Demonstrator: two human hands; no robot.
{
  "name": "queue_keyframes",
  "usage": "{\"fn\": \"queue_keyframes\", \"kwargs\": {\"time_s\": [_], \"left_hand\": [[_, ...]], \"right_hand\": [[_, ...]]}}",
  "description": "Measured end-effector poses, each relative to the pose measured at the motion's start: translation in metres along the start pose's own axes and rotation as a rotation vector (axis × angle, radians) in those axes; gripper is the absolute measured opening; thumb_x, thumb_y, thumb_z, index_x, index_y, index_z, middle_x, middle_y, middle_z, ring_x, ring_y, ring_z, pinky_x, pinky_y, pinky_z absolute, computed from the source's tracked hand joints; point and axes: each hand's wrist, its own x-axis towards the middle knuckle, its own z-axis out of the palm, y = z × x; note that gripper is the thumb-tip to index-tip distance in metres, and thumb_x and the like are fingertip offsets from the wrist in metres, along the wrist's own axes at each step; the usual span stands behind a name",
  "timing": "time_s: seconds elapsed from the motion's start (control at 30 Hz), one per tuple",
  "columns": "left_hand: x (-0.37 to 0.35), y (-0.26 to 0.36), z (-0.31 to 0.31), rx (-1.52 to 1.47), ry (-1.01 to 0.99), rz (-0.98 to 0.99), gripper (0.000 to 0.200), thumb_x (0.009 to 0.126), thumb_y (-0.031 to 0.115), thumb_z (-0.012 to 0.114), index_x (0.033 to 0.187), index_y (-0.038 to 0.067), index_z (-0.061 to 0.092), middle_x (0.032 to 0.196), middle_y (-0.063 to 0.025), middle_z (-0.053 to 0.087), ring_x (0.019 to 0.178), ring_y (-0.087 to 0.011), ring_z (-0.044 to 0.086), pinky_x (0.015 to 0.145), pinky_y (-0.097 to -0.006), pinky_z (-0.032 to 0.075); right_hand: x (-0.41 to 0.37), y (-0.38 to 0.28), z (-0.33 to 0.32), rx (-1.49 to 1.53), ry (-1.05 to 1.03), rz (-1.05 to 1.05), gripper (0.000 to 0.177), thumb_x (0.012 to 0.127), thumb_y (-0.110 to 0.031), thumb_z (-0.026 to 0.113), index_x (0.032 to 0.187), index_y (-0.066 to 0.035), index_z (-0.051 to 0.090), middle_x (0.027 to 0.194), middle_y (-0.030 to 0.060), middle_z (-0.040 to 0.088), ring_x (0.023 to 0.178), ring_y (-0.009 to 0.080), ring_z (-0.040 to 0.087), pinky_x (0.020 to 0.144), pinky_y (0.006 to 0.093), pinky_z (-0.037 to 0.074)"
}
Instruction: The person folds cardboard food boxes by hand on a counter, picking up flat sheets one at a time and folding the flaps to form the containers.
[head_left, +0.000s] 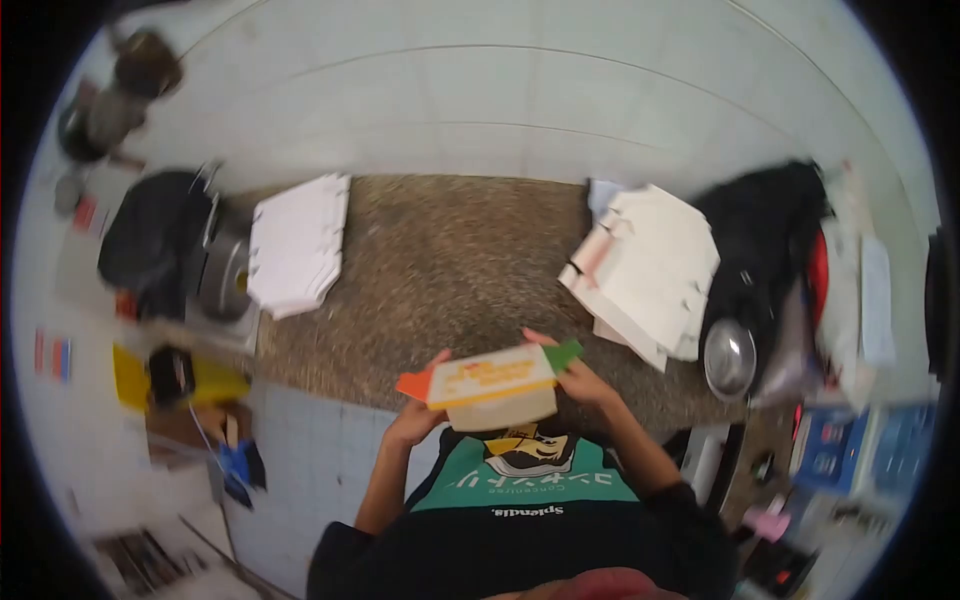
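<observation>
Between my two hands is a small white carton (493, 388) with yellow-orange lettering, an orange flap (413, 386) at its left end and a green flap (563, 355) at its right end. My left hand (418, 418) closes around the left end, beside the orange flap. At the opposite end, my right hand (585, 385) grips near the green flap. The carton is above the front edge of the speckled brown counter (450, 260), close to my body. Its underside and some of my fingers are hidden.
Flat white card blanks (296, 245) lie at the counter's left, with a larger pile of blanks (655, 265) at the right. Beyond that pile are a metal bowl (730, 358) and black cloth or a bag (760, 240). A sink (224, 280) is at far left.
</observation>
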Motion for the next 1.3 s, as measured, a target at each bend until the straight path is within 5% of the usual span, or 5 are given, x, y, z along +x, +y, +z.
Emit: {"fn": "queue_keyframes", "kwargs": {"time_s": [0.3,0.7,0.93,1.17,1.3], "left_hand": [[0.108,0.005,-0.063,0.943,0.821,0.080,0.074,0.101,0.049,0.058,0.153,0.001,0.038,0.151,-0.0243,0.044,0.134,-0.0380,0.049,0.111,-0.0482,0.039],[0.071,-0.047,-0.005,0.711,0.725,0.236,0.029,0.098,0.027,0.066,0.110,0.001,0.070,0.103,-0.0163,0.070,0.092,-0.0277,0.072,0.081,-0.0385,0.055],[0.076,-0.023,0.030,0.801,0.491,0.184,0.027,0.098,0.026,0.065,0.109,0.001,0.070,0.098,-0.0152,0.073,0.091,-0.0259,0.072,0.080,-0.0381,0.055],[0.093,-0.002,0.075,0.746,0.190,0.212,0.026,0.098,0.022,0.066,0.109,-0.001,0.069,0.098,-0.0146,0.073,0.090,-0.0249,0.071,0.080,-0.0385,0.055],[0.097,0.029,0.108,0.850,0.023,0.232,0.027,0.094,0.019,0.069,0.114,0.001,0.067,0.107,-0.0166,0.071,0.100,-0.0284,0.069,0.088,-0.0385,0.053]], "right_hand": [[0.028,-0.040,-0.105,-1.090,0.706,-0.113,0.039,0.082,-0.030,0.081,0.110,-0.005,0.070,0.113,0.0136,0.067,0.105,0.0341,0.061,0.089,0.0425,0.049],[-0.020,0.018,-0.137,-1.337,0.677,0.021,0.017,0.092,-0.014,0.067,0.099,0.000,0.073,0.091,0.0233,0.072,0.086,0.0339,0.071,0.076,0.0436,0.053],[-0.033,-0.014,-0.163,-0.609,0.978,-0.074,0.027,0.096,-0.017,0.070,0.074,-0.001,0.068,0.068,-0.0035,0.063,0.065,0.0016,0.050,0.056,0.0236,0.040],[-0.047,-0.021,-0.202,-0.368,0.920,-0.052,0.022,0.095,-0.018,0.071,0.084,-0.001,0.063,0.070,0.0040,0.064,0.066,0.0084,0.054,0.059,0.0284,0.044],[-0.038,-0.085,-0.158,-0.873,1.619,-0.524,0.012,0.099,-0.008,0.058,0.092,0.001,0.061,0.077,0.0163,0.064,0.063,0.0302,0.059,0.064,0.0387,0.047]]}}
